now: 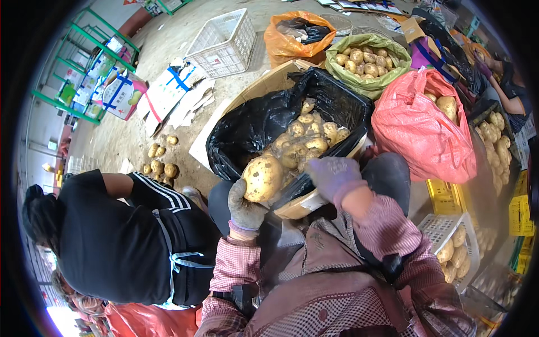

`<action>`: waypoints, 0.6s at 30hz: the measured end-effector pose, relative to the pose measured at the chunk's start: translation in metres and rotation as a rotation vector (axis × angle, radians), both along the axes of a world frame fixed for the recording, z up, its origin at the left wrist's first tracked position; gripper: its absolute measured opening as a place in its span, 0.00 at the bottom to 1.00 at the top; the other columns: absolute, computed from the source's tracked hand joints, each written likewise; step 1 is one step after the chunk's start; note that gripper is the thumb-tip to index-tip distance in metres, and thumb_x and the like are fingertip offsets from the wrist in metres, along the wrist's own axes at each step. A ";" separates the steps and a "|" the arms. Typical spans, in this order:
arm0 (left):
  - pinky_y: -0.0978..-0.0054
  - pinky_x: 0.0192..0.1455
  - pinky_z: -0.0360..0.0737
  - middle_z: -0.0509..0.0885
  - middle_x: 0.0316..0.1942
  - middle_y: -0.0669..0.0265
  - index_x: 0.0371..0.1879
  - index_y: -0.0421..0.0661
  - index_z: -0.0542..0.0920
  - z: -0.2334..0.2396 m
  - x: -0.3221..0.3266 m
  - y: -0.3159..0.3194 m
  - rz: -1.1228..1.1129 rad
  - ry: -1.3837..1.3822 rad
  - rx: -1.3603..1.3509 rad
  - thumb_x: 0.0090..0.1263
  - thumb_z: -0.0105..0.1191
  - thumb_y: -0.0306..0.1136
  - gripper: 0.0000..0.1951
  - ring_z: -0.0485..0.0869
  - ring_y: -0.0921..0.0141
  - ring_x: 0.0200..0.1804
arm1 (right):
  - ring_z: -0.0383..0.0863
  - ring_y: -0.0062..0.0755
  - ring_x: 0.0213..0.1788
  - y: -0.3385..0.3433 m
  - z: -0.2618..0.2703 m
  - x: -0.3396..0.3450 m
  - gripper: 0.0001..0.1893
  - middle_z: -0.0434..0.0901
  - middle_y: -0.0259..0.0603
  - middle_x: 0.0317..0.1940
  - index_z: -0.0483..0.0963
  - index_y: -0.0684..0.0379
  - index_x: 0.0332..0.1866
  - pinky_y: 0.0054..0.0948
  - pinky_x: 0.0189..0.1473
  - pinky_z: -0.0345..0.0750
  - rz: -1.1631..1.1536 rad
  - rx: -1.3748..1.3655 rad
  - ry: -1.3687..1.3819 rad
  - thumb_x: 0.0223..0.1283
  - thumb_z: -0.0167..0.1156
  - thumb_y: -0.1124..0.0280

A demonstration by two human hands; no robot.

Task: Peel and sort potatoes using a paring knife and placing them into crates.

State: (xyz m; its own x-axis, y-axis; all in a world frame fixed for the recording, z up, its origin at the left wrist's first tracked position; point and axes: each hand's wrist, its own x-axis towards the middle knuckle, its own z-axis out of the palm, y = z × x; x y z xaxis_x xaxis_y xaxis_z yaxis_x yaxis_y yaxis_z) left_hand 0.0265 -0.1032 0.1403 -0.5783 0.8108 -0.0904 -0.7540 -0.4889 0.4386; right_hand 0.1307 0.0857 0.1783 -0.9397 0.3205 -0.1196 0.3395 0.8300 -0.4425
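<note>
My left hand [246,208], in a dirty grey work glove, holds a large potato [263,178] at the near left edge of a cardboard box [303,206]. The box is lined with a black plastic bag [257,120] and holds a heap of potatoes [316,144], some under clear plastic film. Over the box's near right side is my right hand [335,177] in a purple glove, close to the potatoes. Its fingers are blurred and partly hidden, so whether it grips anything cannot be told.
Beyond the box stand an orange sack [299,38], a green sack of potatoes [366,61] and a white plastic crate [223,44]. A pink sack [425,135] is at right, above a white basket [467,252]. A person in black [126,240] bends at left, near loose potatoes [158,166].
</note>
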 end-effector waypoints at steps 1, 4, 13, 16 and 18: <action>0.56 0.60 0.74 0.71 0.60 0.51 0.63 0.39 0.64 0.003 0.001 0.003 -0.037 0.034 0.036 0.64 0.53 0.45 0.32 0.72 0.57 0.62 | 0.82 0.46 0.36 0.015 -0.024 0.003 0.15 0.82 0.45 0.33 0.76 0.55 0.42 0.41 0.35 0.77 -0.023 0.039 -0.047 0.64 0.47 0.57; 0.56 0.60 0.74 0.71 0.60 0.53 0.63 0.40 0.63 0.012 0.002 0.011 0.008 0.091 -0.061 0.64 0.52 0.44 0.32 0.72 0.57 0.62 | 0.82 0.45 0.34 0.015 -0.016 0.015 0.14 0.82 0.42 0.30 0.76 0.55 0.42 0.41 0.34 0.77 -0.090 0.089 0.011 0.64 0.48 0.58; 0.57 0.63 0.71 0.69 0.62 0.54 0.64 0.42 0.62 0.011 0.010 0.014 0.097 0.251 -0.167 0.65 0.50 0.43 0.31 0.71 0.58 0.62 | 0.82 0.43 0.33 0.014 -0.009 0.011 0.14 0.82 0.42 0.30 0.76 0.53 0.43 0.42 0.35 0.76 -0.050 0.141 -0.063 0.64 0.49 0.56; 0.54 0.64 0.70 0.69 0.62 0.53 0.64 0.42 0.62 0.010 0.009 0.018 0.075 0.108 -0.089 0.65 0.51 0.49 0.33 0.71 0.56 0.62 | 0.82 0.43 0.36 0.022 -0.013 0.018 0.14 0.82 0.42 0.33 0.76 0.54 0.43 0.40 0.36 0.77 -0.152 0.091 -0.016 0.64 0.50 0.57; 0.54 0.50 0.80 0.71 0.60 0.55 0.64 0.48 0.65 0.014 0.010 0.018 -0.089 -0.187 0.015 0.63 0.52 0.57 0.35 0.72 0.49 0.59 | 0.82 0.43 0.36 0.012 0.003 0.024 0.13 0.82 0.41 0.34 0.76 0.54 0.42 0.37 0.35 0.77 -0.172 0.059 0.193 0.64 0.50 0.58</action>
State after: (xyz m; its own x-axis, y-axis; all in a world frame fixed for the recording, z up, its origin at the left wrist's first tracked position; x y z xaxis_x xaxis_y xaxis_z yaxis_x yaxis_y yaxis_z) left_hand 0.0362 -0.0852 0.1544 -0.4785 0.8600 -0.1770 -0.8621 -0.4219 0.2805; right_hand 0.1547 0.0982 0.1816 -0.8745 0.4785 0.0798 0.3917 0.7936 -0.4656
